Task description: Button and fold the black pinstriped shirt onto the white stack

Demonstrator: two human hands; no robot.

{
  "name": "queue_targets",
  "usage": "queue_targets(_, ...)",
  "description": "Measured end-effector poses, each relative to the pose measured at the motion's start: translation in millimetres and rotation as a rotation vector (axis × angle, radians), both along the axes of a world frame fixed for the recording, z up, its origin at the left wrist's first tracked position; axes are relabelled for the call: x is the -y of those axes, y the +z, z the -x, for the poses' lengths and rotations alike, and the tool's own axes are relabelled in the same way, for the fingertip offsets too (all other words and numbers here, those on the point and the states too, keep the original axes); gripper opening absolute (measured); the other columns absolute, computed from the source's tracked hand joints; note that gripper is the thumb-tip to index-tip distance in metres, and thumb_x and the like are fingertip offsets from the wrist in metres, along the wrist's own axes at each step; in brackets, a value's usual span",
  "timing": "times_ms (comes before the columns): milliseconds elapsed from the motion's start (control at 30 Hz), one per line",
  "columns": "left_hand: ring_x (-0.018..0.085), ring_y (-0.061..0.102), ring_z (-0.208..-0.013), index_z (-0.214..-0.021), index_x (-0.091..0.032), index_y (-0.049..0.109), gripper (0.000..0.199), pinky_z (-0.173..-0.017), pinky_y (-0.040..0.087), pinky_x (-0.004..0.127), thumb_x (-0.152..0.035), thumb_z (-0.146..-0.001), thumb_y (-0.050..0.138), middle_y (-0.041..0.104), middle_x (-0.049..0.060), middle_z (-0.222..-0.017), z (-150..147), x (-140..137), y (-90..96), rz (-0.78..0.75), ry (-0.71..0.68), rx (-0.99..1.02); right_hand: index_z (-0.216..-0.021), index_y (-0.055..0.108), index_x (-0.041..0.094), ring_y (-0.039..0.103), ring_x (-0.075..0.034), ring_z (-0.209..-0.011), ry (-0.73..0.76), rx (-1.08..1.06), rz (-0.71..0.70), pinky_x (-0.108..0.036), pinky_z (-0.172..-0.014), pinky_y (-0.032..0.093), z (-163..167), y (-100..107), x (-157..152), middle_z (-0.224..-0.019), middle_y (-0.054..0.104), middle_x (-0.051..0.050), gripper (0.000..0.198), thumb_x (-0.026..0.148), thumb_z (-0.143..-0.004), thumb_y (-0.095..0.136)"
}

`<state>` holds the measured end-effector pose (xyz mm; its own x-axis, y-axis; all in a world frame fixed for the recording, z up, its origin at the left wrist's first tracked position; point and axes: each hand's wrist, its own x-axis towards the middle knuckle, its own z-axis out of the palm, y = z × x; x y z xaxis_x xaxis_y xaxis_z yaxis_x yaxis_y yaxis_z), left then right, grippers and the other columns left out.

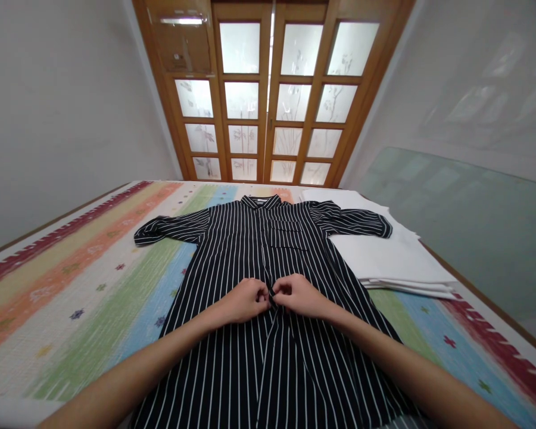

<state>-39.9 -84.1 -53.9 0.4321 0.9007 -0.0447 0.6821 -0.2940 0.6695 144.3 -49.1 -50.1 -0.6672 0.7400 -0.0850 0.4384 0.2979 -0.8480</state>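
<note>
A black shirt with white stripes (232, 256) lies spread out face up, its collar at the far end and its sleeves out to both sides. My left hand (249, 300) pinches the front placket near the middle of the shirt. Close beside it, my right hand (300, 295) pinches the other side of the same placket. Between the fingertips the cloth is lifted into a small fold. Any button there is hidden by my fingers. Below the hands the front edges part slightly and the fabric is creased.
Under the shirt is a colourful striped cloth (102, 298) covering the table. A stack of white sheets (384, 256) lies under the right sleeve. Farther right, a pale green glass panel (464, 220) leans by the wall. Wooden doors with glass panes (268, 95) stand beyond the table.
</note>
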Motion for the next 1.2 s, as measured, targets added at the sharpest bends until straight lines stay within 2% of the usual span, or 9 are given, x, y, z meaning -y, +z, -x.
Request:
queue_targets(100, 0.012, 0.057, -0.061, -0.074, -0.014, 0.065, 0.012, -0.062, 0.042, 0.023, -0.019, -0.076, 0.055, 0.064, 0.001, -0.066, 1, -2, 4.5, 0.095, 0.008, 0.015, -0.072, 0.062, 0.015, 0.055, -0.009, -0.047, -0.005, -0.029, 0.008, -0.019, -0.048, 0.042, -1, -4, 1, -0.056, 0.059, 0.004, 0.011, 0.01, -0.07, 0.053)
queue_targets(200, 0.012, 0.058, -0.055, -0.077, -0.014, 0.064, 0.013, -0.056, 0.043, 0.022, -0.021, -0.078, 0.054, 0.065, 0.0, -0.062, 2, -3, 9.5, 0.271, 0.05, 0.075, -0.073, 0.06, 0.016, 0.055, -0.009, -0.046, -0.025, -0.016, 0.029, -0.017, -0.043, 0.041, -3, -7, 1, -0.055, 0.058, 0.004, 0.008, 0.011, -0.07, 0.054)
queue_targets(367, 0.008, 0.047, -0.04, -0.079, -0.013, 0.062, 0.013, -0.043, 0.036, 0.019, -0.024, -0.078, 0.053, 0.06, -0.003, -0.052, 6, -3, 13.9, 0.492, 0.124, 0.21, -0.078, 0.058, 0.016, 0.057, -0.01, -0.045, -0.057, -0.041, 0.116, -0.017, -0.037, 0.042, -3, -10, 3, -0.06, 0.061, 0.003, 0.008, 0.013, -0.071, 0.057)
queue_targets(467, 0.007, 0.043, -0.036, -0.077, -0.014, 0.06, 0.013, -0.037, 0.031, 0.018, -0.023, -0.079, 0.052, 0.058, -0.005, -0.05, 8, -2, 12.4, 0.545, 0.152, 0.229, -0.078, 0.06, 0.015, 0.055, -0.009, -0.045, -0.064, -0.075, 0.106, -0.017, -0.038, 0.042, -1, -10, 3, -0.061, 0.061, 0.002, 0.005, 0.019, -0.075, 0.06)
queue_targets(633, 0.006, 0.043, -0.034, -0.075, -0.014, 0.057, 0.013, -0.034, 0.029, 0.018, -0.026, -0.079, 0.054, 0.058, -0.004, -0.051, 7, 0, 6.7, 0.598, 0.171, 0.332, -0.077, 0.064, 0.015, 0.052, -0.008, -0.043, -0.025, -0.093, 0.064, -0.016, -0.039, 0.04, 3, -8, 4, -0.055, 0.058, 0.003, 0.019, 0.03, -0.084, 0.057)
queue_targets(800, 0.005, 0.042, -0.032, -0.072, -0.014, 0.056, 0.015, -0.032, 0.028, 0.017, -0.028, -0.079, 0.055, 0.056, -0.005, -0.049, 7, 1, 2.7, 0.659, 0.199, 0.41, -0.077, 0.063, 0.015, 0.056, -0.01, -0.043, -0.067, -0.111, 0.129, -0.018, -0.037, 0.042, 5, -10, 6, -0.055, 0.059, 0.003, 0.016, 0.029, -0.083, 0.057)
queue_targets(1000, 0.004, 0.041, -0.031, -0.079, -0.014, 0.059, 0.013, -0.031, 0.028, 0.015, -0.027, -0.079, 0.058, 0.057, -0.005, -0.05, 10, 1, 1.2, 0.731, 0.22, 0.467, -0.074, 0.062, 0.014, 0.059, -0.012, -0.043, -0.132, -0.165, 0.226, -0.018, -0.037, 0.044, 5, -17, 5, -0.049, 0.058, 0.003, 0.015, 0.028, -0.08, 0.058)
queue_targets(1200, 0.004, 0.039, -0.031, -0.078, -0.013, 0.059, 0.019, -0.03, 0.027, 0.015, -0.032, -0.078, 0.062, 0.057, -0.005, -0.05, 10, 2, 2.0, 0.762, 0.243, 0.531, -0.073, 0.062, 0.015, 0.059, -0.012, -0.044, -0.139, -0.168, 0.219, -0.019, -0.036, 0.043, 5, -19, 5, -0.05, 0.058, 0.003, 0.016, 0.03, -0.079, 0.06)
